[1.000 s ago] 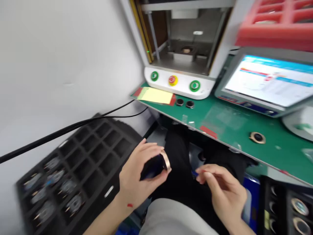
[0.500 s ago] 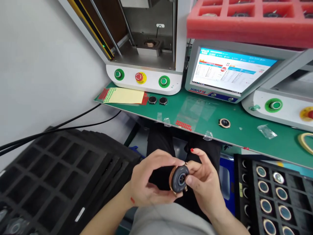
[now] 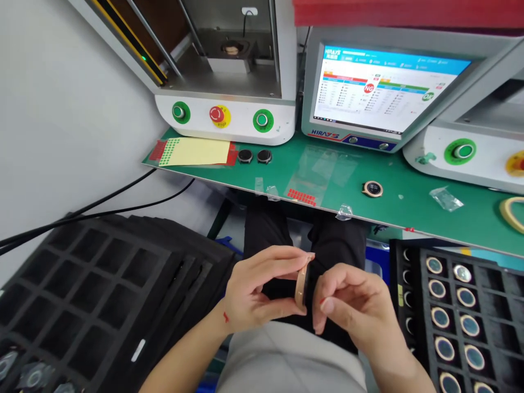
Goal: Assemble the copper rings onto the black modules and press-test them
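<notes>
My left hand (image 3: 256, 292) grips a rose-gold watch case (image 3: 302, 286) by its rim, fingertips above and thumb below. The watch is turned nearly edge-on, its dark side facing right. Just to its right, apart from it, is my right hand (image 3: 356, 305). Thumb and index finger are pinched together there, with a bit of a small red sticker (image 3: 323, 301) showing between them. Another red mark sits on my left wrist. On the green bench (image 3: 327, 191) lie a sheet of red stickers (image 3: 302, 197), a rose-gold watch (image 3: 372, 189) and two dark watches (image 3: 264, 156).
Black foam trays (image 3: 110, 273) are stacked at left; a black tray of rose-gold watches (image 3: 466, 297) stands at right. Behind the bench edge are a press machine (image 3: 227, 117) with buttons and a monitor (image 3: 388, 98). Clear film scraps (image 3: 446, 199) and a tape roll (image 3: 513, 214) lie at right.
The watch has turned from showing its back to nearly edge-on. My right hand has let go of it, moved right, and closed thumb and index finger on the red sticker. A green OK appears on screen.
</notes>
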`<control>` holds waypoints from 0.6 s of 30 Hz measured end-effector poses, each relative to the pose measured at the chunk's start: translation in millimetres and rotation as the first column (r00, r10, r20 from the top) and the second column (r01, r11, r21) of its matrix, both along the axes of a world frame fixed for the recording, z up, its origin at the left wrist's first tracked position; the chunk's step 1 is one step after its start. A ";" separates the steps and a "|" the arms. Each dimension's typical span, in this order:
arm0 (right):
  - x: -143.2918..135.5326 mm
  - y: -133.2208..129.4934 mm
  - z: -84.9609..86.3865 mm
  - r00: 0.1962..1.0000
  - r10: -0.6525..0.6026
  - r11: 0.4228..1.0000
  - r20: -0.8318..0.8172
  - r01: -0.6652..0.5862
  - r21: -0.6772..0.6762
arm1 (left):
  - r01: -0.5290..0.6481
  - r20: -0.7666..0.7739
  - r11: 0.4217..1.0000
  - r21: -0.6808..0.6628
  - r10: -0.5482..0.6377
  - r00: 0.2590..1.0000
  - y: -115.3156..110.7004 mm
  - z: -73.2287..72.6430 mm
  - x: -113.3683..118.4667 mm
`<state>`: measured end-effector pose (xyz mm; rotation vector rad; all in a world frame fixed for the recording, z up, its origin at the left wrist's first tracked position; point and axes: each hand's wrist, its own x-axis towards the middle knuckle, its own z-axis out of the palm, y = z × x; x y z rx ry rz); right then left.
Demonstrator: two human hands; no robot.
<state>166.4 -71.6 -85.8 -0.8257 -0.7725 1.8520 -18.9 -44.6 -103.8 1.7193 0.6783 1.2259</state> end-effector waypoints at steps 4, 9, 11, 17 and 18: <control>-1.3 1.9 2.3 0.994 0.095 0.990 -0.056 -0.100 -0.099 | 0.010 -0.126 0.986 0.167 0.012 0.992 3.0 7.7 -1.2; -1.5 1.5 4.4 0.993 0.115 0.989 0.009 -0.114 -0.091 | 0.036 -0.170 0.987 0.158 -0.009 0.985 3.5 13.9 -3.8; -1.4 -0.5 4.7 0.992 0.121 0.989 0.027 -0.119 -0.085 | 0.048 -0.186 0.988 0.150 -0.020 0.982 2.8 15.2 -4.6; -4.2 -5.6 3.3 0.995 0.078 0.994 0.060 -0.072 -0.086 | 0.059 -0.217 0.984 0.167 -0.022 0.976 1.0 18.1 -5.9; -4.5 -5.9 3.1 0.996 0.072 0.994 0.059 -0.067 -0.085 | 0.056 -0.222 0.985 0.164 -0.019 0.975 0.9 18.4 -6.0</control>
